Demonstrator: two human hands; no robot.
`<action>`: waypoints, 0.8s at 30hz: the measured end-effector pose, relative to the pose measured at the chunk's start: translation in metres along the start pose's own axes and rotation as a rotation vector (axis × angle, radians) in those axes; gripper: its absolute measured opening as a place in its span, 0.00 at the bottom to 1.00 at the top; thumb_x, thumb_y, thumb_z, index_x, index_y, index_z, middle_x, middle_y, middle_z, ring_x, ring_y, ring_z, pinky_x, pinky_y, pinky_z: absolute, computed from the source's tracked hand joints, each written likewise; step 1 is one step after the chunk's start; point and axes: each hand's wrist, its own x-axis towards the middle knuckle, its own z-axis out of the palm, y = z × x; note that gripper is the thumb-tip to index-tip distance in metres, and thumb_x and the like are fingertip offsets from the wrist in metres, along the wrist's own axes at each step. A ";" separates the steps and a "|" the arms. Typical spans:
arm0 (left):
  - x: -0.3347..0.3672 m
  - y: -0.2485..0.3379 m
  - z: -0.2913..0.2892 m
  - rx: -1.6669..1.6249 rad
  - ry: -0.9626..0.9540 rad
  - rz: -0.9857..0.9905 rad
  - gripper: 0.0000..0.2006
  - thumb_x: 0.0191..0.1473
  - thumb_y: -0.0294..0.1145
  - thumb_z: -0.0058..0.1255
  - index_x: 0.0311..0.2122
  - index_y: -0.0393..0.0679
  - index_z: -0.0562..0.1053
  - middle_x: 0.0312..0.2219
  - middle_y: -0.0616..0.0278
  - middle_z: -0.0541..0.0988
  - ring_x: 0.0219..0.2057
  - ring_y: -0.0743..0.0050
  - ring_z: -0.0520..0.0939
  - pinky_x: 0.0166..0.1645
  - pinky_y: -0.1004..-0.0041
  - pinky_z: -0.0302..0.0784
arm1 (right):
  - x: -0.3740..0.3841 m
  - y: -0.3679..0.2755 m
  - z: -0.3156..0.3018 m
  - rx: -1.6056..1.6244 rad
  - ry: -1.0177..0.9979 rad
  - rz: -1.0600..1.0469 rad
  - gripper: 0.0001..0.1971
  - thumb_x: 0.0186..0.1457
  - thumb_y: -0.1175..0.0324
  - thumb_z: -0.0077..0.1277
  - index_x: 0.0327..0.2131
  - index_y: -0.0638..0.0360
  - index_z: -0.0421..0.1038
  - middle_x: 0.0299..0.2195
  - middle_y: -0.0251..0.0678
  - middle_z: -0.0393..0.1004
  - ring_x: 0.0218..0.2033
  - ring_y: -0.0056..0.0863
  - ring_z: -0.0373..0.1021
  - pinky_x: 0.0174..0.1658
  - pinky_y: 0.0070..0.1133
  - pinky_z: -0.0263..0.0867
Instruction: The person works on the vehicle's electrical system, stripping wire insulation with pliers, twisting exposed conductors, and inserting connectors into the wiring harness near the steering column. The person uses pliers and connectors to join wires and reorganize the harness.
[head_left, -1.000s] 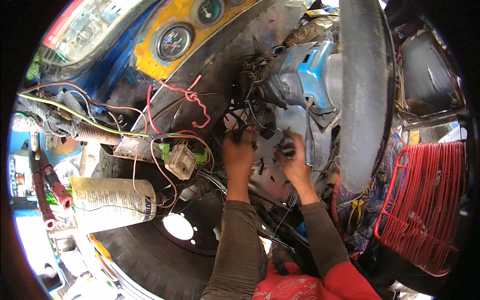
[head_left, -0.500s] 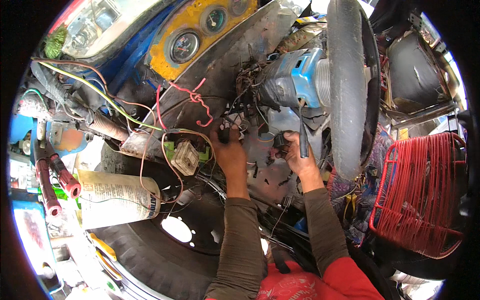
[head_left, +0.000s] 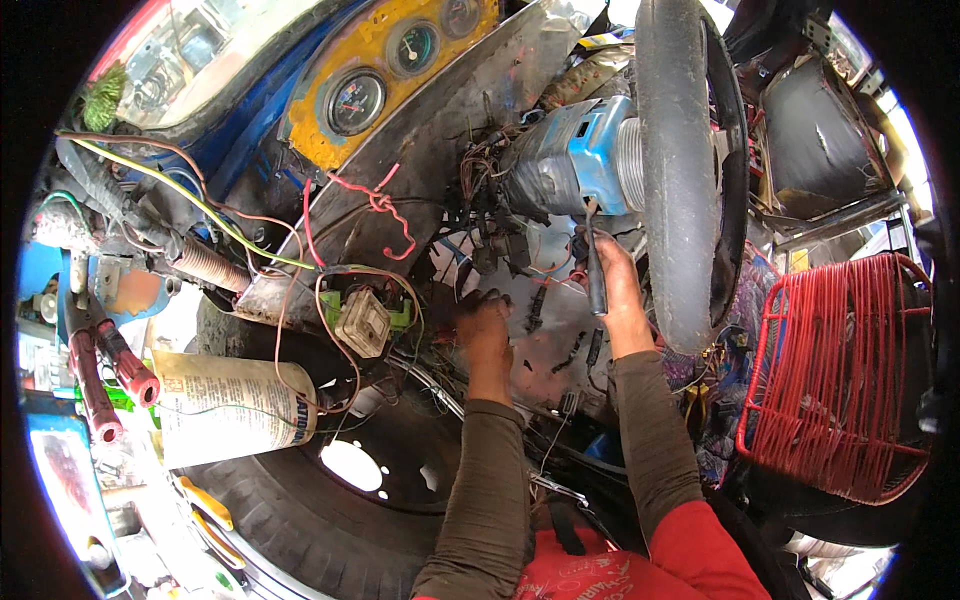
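My left hand (head_left: 485, 335) is low among the loose wiring under the dash, its fingers curled; what they hold, if anything, is hidden. My right hand (head_left: 622, 290) is raised just behind the black stalk lever (head_left: 597, 275) of the steering column. Its fingers are bent together near dark and reddish wires; whatever is in them is too small to make out. Above that hand is the steering column housing (head_left: 570, 155), blue with black tape around it. A tangle of wires (head_left: 482, 170) hangs from the housing's left end.
The black steering wheel (head_left: 680, 180) stands right of my right hand. A yellow gauge panel (head_left: 390, 75) is at the upper left. Thin loose wires cross near a pale square box (head_left: 362, 325). A tyre (head_left: 330, 540) lies below, a red corded seat (head_left: 835, 380) to the right.
My right hand has moved up behind the stalk lever; the black connector at its fingers is no longer seen there. My left hand has shifted down and right. The view has shifted slightly.
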 end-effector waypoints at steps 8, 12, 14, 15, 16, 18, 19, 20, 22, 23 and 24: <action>0.002 0.015 0.057 0.113 -0.017 0.014 0.18 0.58 0.32 0.60 0.54 0.45 0.76 0.45 0.67 0.80 0.44 0.74 0.77 0.54 0.67 0.68 | -0.053 -0.050 0.023 0.360 -0.243 0.329 0.16 0.60 0.54 0.54 0.41 0.57 0.78 0.23 0.34 0.74 0.19 0.25 0.63 0.28 0.24 0.60; -0.002 0.027 0.066 0.131 0.052 0.031 0.16 0.56 0.35 0.64 0.50 0.45 0.80 0.44 0.68 0.82 0.45 0.70 0.78 0.55 0.68 0.67 | -0.058 -0.070 0.029 0.289 -0.235 0.425 0.14 0.60 0.52 0.55 0.34 0.52 0.69 0.21 0.35 0.70 0.18 0.26 0.61 0.27 0.24 0.57; -0.003 0.030 0.066 0.072 0.060 0.015 0.16 0.55 0.35 0.65 0.48 0.43 0.81 0.44 0.67 0.83 0.46 0.70 0.78 0.55 0.68 0.67 | -0.055 -0.071 0.034 0.245 -0.182 0.370 0.15 0.60 0.52 0.54 0.34 0.51 0.66 0.23 0.35 0.69 0.20 0.25 0.61 0.28 0.24 0.56; -0.004 0.030 0.065 0.043 0.072 -0.013 0.16 0.54 0.35 0.66 0.47 0.43 0.81 0.44 0.67 0.83 0.46 0.70 0.78 0.56 0.68 0.67 | -0.055 -0.071 0.036 0.219 -0.143 0.358 0.15 0.60 0.51 0.54 0.34 0.50 0.65 0.24 0.35 0.69 0.21 0.25 0.61 0.29 0.24 0.56; -0.003 0.029 0.065 0.066 0.023 0.009 0.18 0.55 0.39 0.64 0.49 0.45 0.80 0.46 0.65 0.82 0.48 0.66 0.77 0.56 0.65 0.67 | -0.054 -0.070 0.039 0.234 -0.183 0.348 0.15 0.60 0.52 0.54 0.35 0.49 0.65 0.25 0.34 0.68 0.22 0.24 0.62 0.30 0.24 0.56; -0.001 0.022 0.067 0.103 -0.036 0.019 0.23 0.55 0.47 0.62 0.53 0.48 0.78 0.51 0.60 0.79 0.52 0.59 0.76 0.56 0.59 0.68 | -0.058 -0.066 0.042 0.236 -0.165 0.357 0.14 0.60 0.52 0.55 0.36 0.49 0.64 0.27 0.33 0.67 0.25 0.24 0.62 0.31 0.25 0.57; 0.000 0.015 0.069 0.090 -0.008 0.040 0.20 0.54 0.44 0.64 0.50 0.46 0.79 0.47 0.62 0.80 0.48 0.62 0.78 0.52 0.61 0.70 | -0.062 -0.064 0.043 0.227 -0.171 0.359 0.14 0.60 0.53 0.56 0.37 0.49 0.65 0.27 0.29 0.64 0.27 0.22 0.62 0.33 0.26 0.58; 0.001 0.007 0.071 0.071 0.064 0.053 0.18 0.53 0.40 0.66 0.46 0.43 0.80 0.44 0.64 0.82 0.43 0.65 0.79 0.47 0.63 0.72 | -0.066 -0.062 0.042 0.203 -0.276 0.329 0.14 0.60 0.53 0.56 0.38 0.49 0.66 0.28 0.30 0.66 0.27 0.23 0.63 0.33 0.26 0.59; 0.006 -0.007 0.070 0.237 0.121 0.342 0.15 0.53 0.38 0.67 0.42 0.40 0.80 0.39 0.64 0.83 0.38 0.67 0.81 0.41 0.64 0.75 | -0.075 -0.058 0.038 0.155 -0.405 0.268 0.14 0.60 0.53 0.56 0.41 0.49 0.68 0.30 0.31 0.69 0.28 0.23 0.65 0.34 0.27 0.61; 0.010 -0.011 0.068 0.432 0.104 0.617 0.16 0.53 0.39 0.67 0.41 0.39 0.80 0.37 0.63 0.83 0.36 0.65 0.81 0.39 0.63 0.75 | -0.078 -0.057 0.035 0.047 -0.462 0.202 0.20 0.62 0.49 0.55 0.50 0.52 0.70 0.33 0.32 0.74 0.30 0.23 0.68 0.34 0.26 0.64; 0.013 -0.016 0.065 0.396 0.019 0.583 0.18 0.56 0.44 0.63 0.43 0.38 0.79 0.38 0.61 0.83 0.38 0.63 0.81 0.43 0.62 0.74 | -0.080 -0.057 0.031 -0.013 -0.486 0.188 0.23 0.63 0.48 0.54 0.52 0.53 0.70 0.33 0.33 0.75 0.30 0.23 0.69 0.34 0.26 0.65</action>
